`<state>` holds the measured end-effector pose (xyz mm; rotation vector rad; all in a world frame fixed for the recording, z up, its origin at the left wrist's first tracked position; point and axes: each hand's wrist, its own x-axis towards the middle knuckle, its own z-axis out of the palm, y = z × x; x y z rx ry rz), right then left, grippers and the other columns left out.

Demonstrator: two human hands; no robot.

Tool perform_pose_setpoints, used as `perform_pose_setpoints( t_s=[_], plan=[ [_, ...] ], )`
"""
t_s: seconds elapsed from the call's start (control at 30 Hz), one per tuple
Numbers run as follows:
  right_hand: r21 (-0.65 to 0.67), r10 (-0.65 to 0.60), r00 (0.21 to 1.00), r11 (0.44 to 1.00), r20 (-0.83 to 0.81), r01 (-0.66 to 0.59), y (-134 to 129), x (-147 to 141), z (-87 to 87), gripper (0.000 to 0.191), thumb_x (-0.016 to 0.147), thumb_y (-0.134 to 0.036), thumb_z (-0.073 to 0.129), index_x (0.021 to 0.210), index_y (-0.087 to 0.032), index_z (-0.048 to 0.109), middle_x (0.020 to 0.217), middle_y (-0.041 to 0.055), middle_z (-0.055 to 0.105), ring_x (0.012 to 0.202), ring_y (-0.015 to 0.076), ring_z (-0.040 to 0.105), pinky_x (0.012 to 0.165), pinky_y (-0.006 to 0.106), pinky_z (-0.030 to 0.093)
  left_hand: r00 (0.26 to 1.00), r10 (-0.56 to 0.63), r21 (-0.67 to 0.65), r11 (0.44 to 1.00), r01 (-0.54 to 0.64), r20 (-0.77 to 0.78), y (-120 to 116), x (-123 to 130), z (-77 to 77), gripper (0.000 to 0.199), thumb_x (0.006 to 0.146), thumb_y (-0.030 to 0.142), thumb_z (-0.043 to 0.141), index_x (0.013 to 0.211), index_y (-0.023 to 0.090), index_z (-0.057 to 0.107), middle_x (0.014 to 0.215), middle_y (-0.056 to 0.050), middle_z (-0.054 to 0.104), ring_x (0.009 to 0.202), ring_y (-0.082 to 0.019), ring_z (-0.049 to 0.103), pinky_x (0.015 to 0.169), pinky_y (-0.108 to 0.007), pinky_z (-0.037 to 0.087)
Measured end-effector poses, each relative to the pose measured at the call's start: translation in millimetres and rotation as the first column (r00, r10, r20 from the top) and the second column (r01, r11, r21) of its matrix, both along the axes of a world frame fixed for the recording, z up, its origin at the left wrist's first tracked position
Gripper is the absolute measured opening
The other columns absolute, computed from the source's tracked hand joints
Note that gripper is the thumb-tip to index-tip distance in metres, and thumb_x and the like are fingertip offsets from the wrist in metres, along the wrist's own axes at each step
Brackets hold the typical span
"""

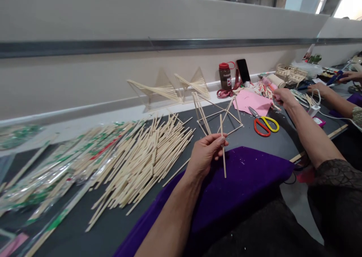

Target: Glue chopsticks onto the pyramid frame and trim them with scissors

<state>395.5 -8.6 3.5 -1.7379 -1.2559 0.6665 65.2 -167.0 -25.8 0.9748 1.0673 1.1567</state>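
My left hand pinches a thin pale wooden chopstick between thumb and fingers, held nearly upright above the purple cloth. Just behind it stands an open frame built of sticks on the dark table. My right hand reaches out to the right, its fingers closed at the edge of a cluttered heap beside pink paper. A pinkish-orange thing lies at those fingertips, too blurred to name. Scissors with one red and one yellow handle lie between my hands.
Loose chopsticks are piled at the left, next to plastic-wrapped packs. Two twisted stick models stand against the wall. A red-capped bottle and a phone are at the back. Another person's hands are at the far right.
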Motion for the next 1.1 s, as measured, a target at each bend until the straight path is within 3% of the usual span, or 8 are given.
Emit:
perform_pose_setpoints(
  t_s=[0.13,0.23,0.3,0.4,0.53,0.73,0.9,1.1],
  plan=[
    [0.112,-0.009,0.946,0.993,-0.325,0.048,-13.5,-11.0,21.6,0.031,0.102,-0.033,0.035,0.087,-0.015,0.056,0.062,-0.0025,0.05,0.042,0.0063,0.04,0.04,0.019,0.029,1.0,0.0,-0.001,1.0,0.0,0.007,-0.1,0.5,0.1,0.044,0.053,0.041,0.091,0.082,0.012,0.075,0.064,-0.003,0.069,0.041,-0.005,0.047,0.038,-0.017,0.028],
    [0.28,0.096,0.834,0.957,-0.544,0.072,-26.8,-27.7,33.1,0.026,0.098,-0.035,0.05,0.079,-0.017,0.055,0.062,-0.0037,0.051,0.043,0.0056,0.044,0.04,0.018,0.031,1.0,0.01,0.012,1.0,-0.01,0.02,-0.8,0.2,0.8,0.044,0.055,0.042,0.09,0.083,0.012,0.075,0.064,-0.003,0.069,0.041,-0.005,0.047,0.038,-0.017,0.028],
    [0.421,0.226,0.797,0.906,-0.56,0.039,-38.2,-41.3,40.8,0.022,0.086,-0.035,0.067,0.077,-0.018,0.056,0.065,-0.0036,0.057,0.049,0.0067,0.051,0.044,0.019,0.038,0.999,0.03,0.034,0.999,-0.032,0.034,-1.2,-0.8,1.7,0.044,0.056,0.043,0.089,0.084,0.013,0.075,0.065,-0.002,0.069,0.041,-0.005,0.047,0.038,-0.017,0.029],
    [0.577,0.48,0.707,0.807,-0.519,-0.123,-60.1,-65.4,54.7,0.027,0.069,-0.034,0.08,0.078,-0.019,0.06,0.074,-0.0009,0.066,0.058,0.0098,0.06,0.05,0.022,0.047,0.996,0.062,0.081,0.994,-0.068,0.071,-0.4,-3.9,2.8,0.043,0.058,0.044,0.088,0.085,0.014,0.075,0.066,-0.001,0.069,0.041,-0.005,0.048,0.037,-0.017,0.029],
    [0.612,0.683,0.618,0.693,-0.39,-0.38,-90.9,-102.8,67.2,0.027,0.067,-0.03,0.08,0.088,-0.019,0.068,0.079,0.0028,0.071,0.057,0.0116,0.061,0.045,0.022,0.043,0.991,0.08,0.141,0.986,-0.094,0.103,1.8,-9.5,3.7,0.042,0.06,0.046,0.086,0.087,0.015,0.076,0.068,-0.001,0.07,0.042,-0.005,0.049,0.038,-0.017,0.029],
    [0.533,0.777,0.553,0.618,-0.3,-0.578,-109.1,-140.1,40.4,0.018,0.072,-0.03,0.077,0.083,-0.016,0.072,0.078,0.0044,0.071,0.053,0.0108,0.058,0.045,0.024,0.043,0.989,0.079,0.207,0.973,-0.104,0.123,2.1,-14.6,4.5,0.043,0.065,0.049,0.084,0.09,0.016,0.077,0.07,-0.002,0.071,0.044,-0.005,0.051,0.04,-0.017,0.031],
    [0.513,0.76,0.564,0.642,-0.323,-0.571,-108.5,-139.2,15.9,0.019,0.074,-0.029,0.078,0.086,-0.017,0.071,0.082,0.0041,0.071,0.056,0.0108,0.059,0.046,0.023,0.041,0.988,0.039,0.264,0.962,-0.077,0.149,1.0,-14.8,4.7,0.039,0.068,0.047,0.082,0.091,0.016,0.077,0.072,-0.002,0.072,0.044,-0.004,0.05,0.039,-0.018,0.031],
    [0.552,0.778,0.524,0.621,-0.348,-0.556,-105.3,-131.6,9.6,0.03,0.079,-0.046,0.077,0.086,-0.018,0.066,0.077,0.0017,0.068,0.047,0.0076,0.051,0.043,0.022,0.036,0.992,0.013,0.313,0.948,-0.051,0.123,-0.2,-14.0,4.5,0.035,0.072,0.045,0.08,0.093,0.016,0.077,0.074,-0.003,0.073,0.046,-0.005,0.052,0.04,-0.017,0.032]
  ],
)
